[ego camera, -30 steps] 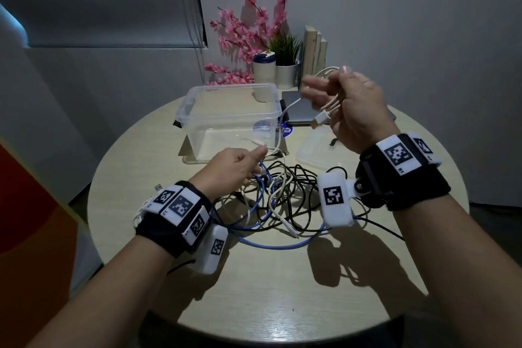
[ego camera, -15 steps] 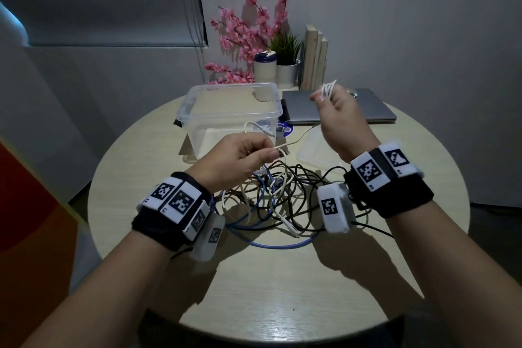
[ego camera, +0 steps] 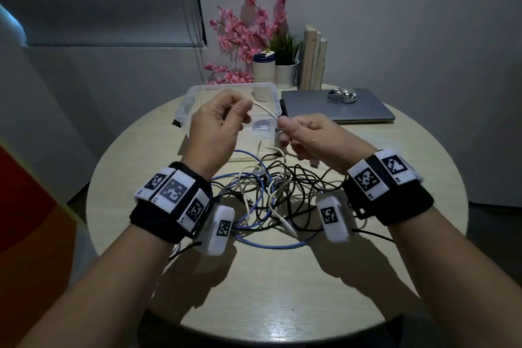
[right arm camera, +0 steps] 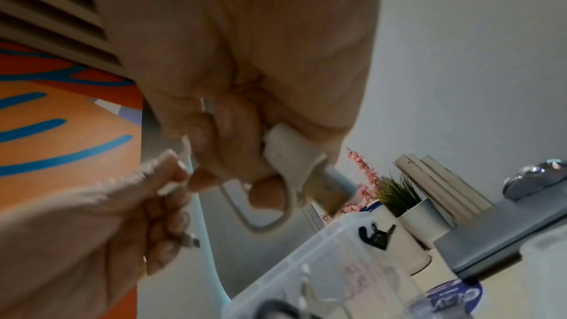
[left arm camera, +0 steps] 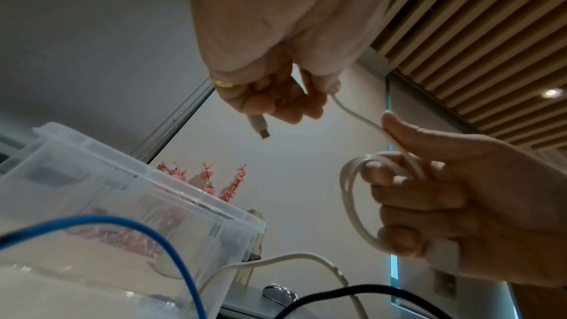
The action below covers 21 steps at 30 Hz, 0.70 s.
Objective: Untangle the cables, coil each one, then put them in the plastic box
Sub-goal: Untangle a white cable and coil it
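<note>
My left hand (ego camera: 242, 110) pinches a white cable (ego camera: 265, 109) near its end, and the connector (left arm camera: 259, 128) pokes out below the fingers. My right hand (ego camera: 284, 128) grips the same cable's coiled loops (left arm camera: 352, 193) with a white USB plug (right arm camera: 290, 152) in its palm. A short stretch of cable runs between the hands, which are raised above the table in front of the clear plastic box (ego camera: 188, 99). Below the hands a tangle of black, blue and white cables (ego camera: 268, 198) lies on the round table (ego camera: 282, 291).
A closed grey laptop (ego camera: 347, 110) with a silver mouse (ego camera: 341, 94) on it lies at the back right. Behind the box stand pink flowers (ego camera: 248, 34), a white bottle (ego camera: 264, 69), a potted plant (ego camera: 285, 65) and upright boards (ego camera: 313, 59).
My left hand rose from the tangle to in front of the box, bringing the cable's end up. My right hand came down and left toward it, still holding the coil.
</note>
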{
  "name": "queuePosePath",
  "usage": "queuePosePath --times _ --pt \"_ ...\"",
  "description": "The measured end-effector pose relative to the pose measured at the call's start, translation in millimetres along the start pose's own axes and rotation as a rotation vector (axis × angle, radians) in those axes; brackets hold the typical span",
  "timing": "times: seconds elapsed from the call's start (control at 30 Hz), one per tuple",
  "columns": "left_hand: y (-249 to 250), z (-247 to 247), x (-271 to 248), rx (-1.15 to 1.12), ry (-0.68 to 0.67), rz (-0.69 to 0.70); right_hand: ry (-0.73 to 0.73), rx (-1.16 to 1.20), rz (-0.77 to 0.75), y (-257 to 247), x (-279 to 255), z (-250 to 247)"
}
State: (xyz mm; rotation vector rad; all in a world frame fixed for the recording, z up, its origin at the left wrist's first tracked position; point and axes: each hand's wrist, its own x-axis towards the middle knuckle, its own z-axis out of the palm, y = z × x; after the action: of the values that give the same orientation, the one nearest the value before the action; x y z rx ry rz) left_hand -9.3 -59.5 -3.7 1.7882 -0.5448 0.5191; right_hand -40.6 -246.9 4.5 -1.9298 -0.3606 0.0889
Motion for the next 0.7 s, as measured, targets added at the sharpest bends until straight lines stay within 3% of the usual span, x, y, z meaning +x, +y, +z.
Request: queuePosePath --times 0.1,0.27,0.4,0.5,0.6,0.7 --pt "-9.7 -2.6 1.5 0.058 0.014 -0.11 -0.098 0.071 -0.033 -6.7 -3.8 1.5" --pt "-9.6 7.6 -10.6 0.112 -0.185 -0.252 -0.012 0.309 -0.061 -12.8 -2.4 -1.6" --pt "-13.6 14.7 -16.9 0.297 -0.306 -0.246 0.054 0.447 -0.077 -13.0 0.7 -1.2" --pt "-12.4 18.0 -20.1 0.329 -0.302 -0.208 0.122 0.518 -0.076 -13.2 2.0 0.1" --pt "-12.1 19.8 -20.8 0.105 -0.28 -0.293 0.182 0.602 -0.082 -12.7 4.2 1.8" --pt "-14.0 17.5 -18.3 -0.2 -0.159 -0.421 0.186 0.638 -0.087 -12.1 4.3 2.1"
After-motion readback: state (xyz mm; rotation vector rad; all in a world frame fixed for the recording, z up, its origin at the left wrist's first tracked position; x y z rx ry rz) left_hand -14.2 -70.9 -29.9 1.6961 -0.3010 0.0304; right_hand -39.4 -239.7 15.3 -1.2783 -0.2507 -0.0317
